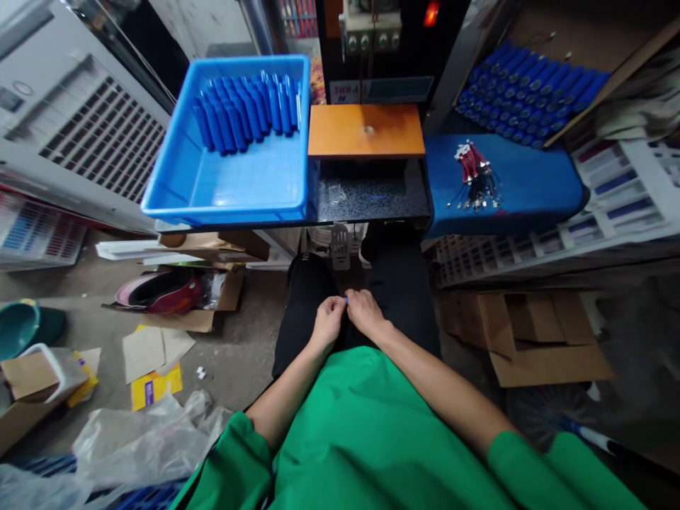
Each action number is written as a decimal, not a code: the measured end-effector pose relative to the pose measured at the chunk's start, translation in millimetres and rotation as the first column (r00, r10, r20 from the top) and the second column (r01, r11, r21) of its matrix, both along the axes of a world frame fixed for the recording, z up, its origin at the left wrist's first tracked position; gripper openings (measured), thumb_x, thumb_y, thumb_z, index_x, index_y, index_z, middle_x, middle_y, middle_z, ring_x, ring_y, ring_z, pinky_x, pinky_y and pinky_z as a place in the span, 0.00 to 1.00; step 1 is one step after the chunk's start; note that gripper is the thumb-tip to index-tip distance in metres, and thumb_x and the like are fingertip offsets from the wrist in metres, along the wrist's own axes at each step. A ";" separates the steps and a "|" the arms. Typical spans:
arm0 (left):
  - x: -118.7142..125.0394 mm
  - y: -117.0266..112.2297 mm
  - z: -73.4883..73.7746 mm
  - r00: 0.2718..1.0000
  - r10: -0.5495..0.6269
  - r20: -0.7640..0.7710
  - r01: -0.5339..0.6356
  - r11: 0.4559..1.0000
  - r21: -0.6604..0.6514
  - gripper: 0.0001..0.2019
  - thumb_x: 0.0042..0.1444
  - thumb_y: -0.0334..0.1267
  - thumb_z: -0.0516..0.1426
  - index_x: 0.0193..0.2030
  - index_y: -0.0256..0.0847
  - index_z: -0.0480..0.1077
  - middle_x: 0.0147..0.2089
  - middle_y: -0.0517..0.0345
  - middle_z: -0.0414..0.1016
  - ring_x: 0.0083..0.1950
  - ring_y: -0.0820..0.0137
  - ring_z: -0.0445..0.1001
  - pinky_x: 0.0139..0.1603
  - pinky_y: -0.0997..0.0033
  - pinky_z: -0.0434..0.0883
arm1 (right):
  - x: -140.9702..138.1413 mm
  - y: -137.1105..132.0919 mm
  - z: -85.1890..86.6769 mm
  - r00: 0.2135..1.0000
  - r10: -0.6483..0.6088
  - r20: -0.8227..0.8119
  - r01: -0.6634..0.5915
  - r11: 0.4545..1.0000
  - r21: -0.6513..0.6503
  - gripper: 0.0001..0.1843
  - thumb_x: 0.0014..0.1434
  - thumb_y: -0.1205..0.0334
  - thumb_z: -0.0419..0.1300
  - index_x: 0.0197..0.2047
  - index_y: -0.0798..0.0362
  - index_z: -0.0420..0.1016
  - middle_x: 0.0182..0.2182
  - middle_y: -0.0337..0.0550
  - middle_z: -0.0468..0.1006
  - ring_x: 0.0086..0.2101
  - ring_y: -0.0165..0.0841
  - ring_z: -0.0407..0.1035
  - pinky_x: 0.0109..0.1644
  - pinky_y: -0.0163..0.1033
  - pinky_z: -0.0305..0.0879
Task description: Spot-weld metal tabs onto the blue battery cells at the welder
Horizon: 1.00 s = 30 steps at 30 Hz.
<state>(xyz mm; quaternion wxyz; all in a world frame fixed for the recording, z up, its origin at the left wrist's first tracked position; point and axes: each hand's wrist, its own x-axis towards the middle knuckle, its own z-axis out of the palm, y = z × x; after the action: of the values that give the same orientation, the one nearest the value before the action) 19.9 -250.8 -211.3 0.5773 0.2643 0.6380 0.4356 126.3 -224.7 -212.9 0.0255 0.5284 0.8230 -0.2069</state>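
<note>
My left hand (330,316) and my right hand (366,312) meet over my lap, both with closed fingers. A small bit of a blue object (347,300) shows between the fingertips. The rest of it is hidden, so its kind cannot be made out. Beyond my knees, a blue plastic bin (228,188) on the bench holds several upright blue cylindrical cells (239,113). To the right, a bundle of red and black wire leads (475,173) lies on a blue-covered surface (536,177).
An orange block (366,131) sits under a black machine (393,49) at the bench middle. More blue cells (525,92) are stacked in a cardboard box at upper right. Open cartons (547,340) stand on the floor at right, with plastic film (143,432) at lower left.
</note>
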 end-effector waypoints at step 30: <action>-48.6 -6.0 35.4 0.403 -0.575 -0.712 0.890 0.427 0.160 0.09 0.66 0.37 0.44 0.37 0.40 0.61 0.36 0.55 0.66 0.39 0.67 0.64 0.46 0.63 0.61 | 17.3 10.8 25.6 0.946 0.238 -0.219 -0.309 0.865 -0.395 0.12 0.55 0.64 0.56 0.33 0.60 0.80 0.31 0.52 0.82 0.32 0.35 0.74 0.32 0.33 0.58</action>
<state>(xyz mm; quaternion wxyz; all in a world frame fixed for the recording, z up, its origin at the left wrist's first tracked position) -28.7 -256.8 -175.9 0.4013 0.7876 0.4341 0.1741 143.5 -213.9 -187.3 0.1016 0.3692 0.8240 -0.4177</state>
